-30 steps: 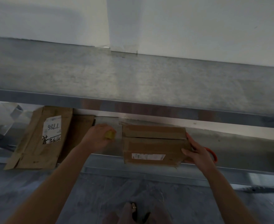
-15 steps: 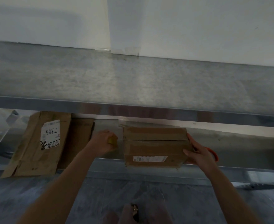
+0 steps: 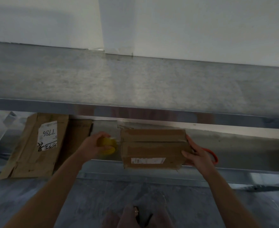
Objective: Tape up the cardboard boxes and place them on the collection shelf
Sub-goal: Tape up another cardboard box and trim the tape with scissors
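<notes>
A small brown cardboard box [image 3: 153, 148] with a white label on its front stands at the front edge of the lower metal shelf [image 3: 242, 145]. Its top flaps meet at a dark seam. My left hand [image 3: 94, 144] grips a yellow roll of tape [image 3: 107, 145] just left of the box, and a thin clear strip runs from the roll to the box's left edge. My right hand [image 3: 196, 153] presses against the box's right side with fingers straight.
Two flattened cardboard boxes [image 3: 36, 145] lie on the lower shelf at the left, one with a label reading 7786. An orange-red looped object [image 3: 213, 155] sits behind my right hand. The upper metal shelf [image 3: 135, 86] overhangs. Grey floor and my feet [image 3: 135, 216] are below.
My left hand has turned, so more of the yellow tape roll shows, and it sits closer to the box's left side. The right hand stays against the box.
</notes>
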Demonstrator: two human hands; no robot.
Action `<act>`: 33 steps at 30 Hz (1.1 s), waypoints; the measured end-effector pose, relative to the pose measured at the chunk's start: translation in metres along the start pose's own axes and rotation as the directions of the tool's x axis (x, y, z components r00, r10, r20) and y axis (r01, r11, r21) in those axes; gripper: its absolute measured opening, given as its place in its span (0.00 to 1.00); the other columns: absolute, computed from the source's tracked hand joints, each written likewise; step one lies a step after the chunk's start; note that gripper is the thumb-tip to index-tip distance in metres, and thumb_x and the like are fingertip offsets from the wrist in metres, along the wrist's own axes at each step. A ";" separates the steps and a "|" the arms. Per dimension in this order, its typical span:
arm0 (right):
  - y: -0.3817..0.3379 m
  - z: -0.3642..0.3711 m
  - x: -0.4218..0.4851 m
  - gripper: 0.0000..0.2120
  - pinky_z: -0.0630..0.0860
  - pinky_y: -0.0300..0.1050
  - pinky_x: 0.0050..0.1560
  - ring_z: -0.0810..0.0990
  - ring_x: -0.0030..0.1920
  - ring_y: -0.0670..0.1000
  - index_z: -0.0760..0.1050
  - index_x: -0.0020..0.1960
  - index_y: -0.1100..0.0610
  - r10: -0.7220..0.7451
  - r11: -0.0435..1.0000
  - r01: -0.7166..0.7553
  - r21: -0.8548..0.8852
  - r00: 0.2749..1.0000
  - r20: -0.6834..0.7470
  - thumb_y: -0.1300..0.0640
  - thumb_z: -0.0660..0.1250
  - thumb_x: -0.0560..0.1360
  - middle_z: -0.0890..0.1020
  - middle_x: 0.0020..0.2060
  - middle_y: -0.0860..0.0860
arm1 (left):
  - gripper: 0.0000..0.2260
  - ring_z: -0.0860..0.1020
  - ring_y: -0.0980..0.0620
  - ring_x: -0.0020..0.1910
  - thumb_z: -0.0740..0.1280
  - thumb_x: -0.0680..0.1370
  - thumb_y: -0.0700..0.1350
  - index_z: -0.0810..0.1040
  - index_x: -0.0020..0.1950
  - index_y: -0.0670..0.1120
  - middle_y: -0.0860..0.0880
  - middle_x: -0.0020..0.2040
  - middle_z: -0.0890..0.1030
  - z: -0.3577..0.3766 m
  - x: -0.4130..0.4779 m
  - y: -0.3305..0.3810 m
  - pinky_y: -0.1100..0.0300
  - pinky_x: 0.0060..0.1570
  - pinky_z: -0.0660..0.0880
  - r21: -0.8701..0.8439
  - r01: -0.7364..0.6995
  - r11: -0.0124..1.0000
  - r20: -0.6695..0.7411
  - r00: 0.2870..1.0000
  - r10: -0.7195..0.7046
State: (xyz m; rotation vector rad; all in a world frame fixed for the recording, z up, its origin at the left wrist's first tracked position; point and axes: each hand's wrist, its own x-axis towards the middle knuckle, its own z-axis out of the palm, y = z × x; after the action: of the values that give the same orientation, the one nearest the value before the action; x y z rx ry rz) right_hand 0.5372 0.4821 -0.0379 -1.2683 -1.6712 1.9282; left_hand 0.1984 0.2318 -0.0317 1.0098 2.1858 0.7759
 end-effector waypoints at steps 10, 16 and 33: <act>0.006 0.001 0.000 0.32 0.72 0.57 0.68 0.74 0.67 0.51 0.68 0.64 0.31 -0.074 0.997 0.074 -0.016 0.997 -0.003 0.64 0.71 0.74 0.73 0.69 0.49 | 0.15 0.79 0.49 0.50 0.74 0.72 0.44 0.77 0.57 0.51 0.49 0.52 0.78 0.001 -0.006 -0.009 0.51 0.50 0.79 -0.056 0.019 0.998 -0.015 1.000 -0.020; 0.015 -0.007 -0.016 0.34 0.67 0.51 0.72 0.68 0.71 0.46 0.50 0.78 0.38 -0.221 0.854 0.217 -0.472 0.974 0.049 0.38 0.62 0.77 0.67 0.72 0.43 | 0.17 0.75 0.45 0.55 0.72 0.75 0.45 0.76 0.62 0.49 0.45 0.57 0.75 0.005 -0.002 -0.008 0.46 0.57 0.75 0.120 0.045 0.992 0.002 0.999 -0.045; 0.063 -0.086 0.023 0.20 0.68 0.48 0.60 0.72 0.62 0.55 0.68 0.65 0.56 -0.179 0.161 -0.184 -0.970 0.961 -0.212 0.43 0.54 0.82 0.76 0.61 0.53 | 0.22 0.75 0.48 0.54 0.75 0.72 0.46 0.73 0.63 0.56 0.50 0.58 0.73 0.013 -0.041 0.028 0.50 0.52 0.75 0.130 0.143 0.981 -0.144 0.982 -0.124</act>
State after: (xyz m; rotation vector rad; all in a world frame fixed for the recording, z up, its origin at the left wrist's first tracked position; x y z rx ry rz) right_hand 0.6092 0.5367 -0.0994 -1.7382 -2.8369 0.2147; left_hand 0.2416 0.2174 -0.0090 0.8875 2.4257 0.6536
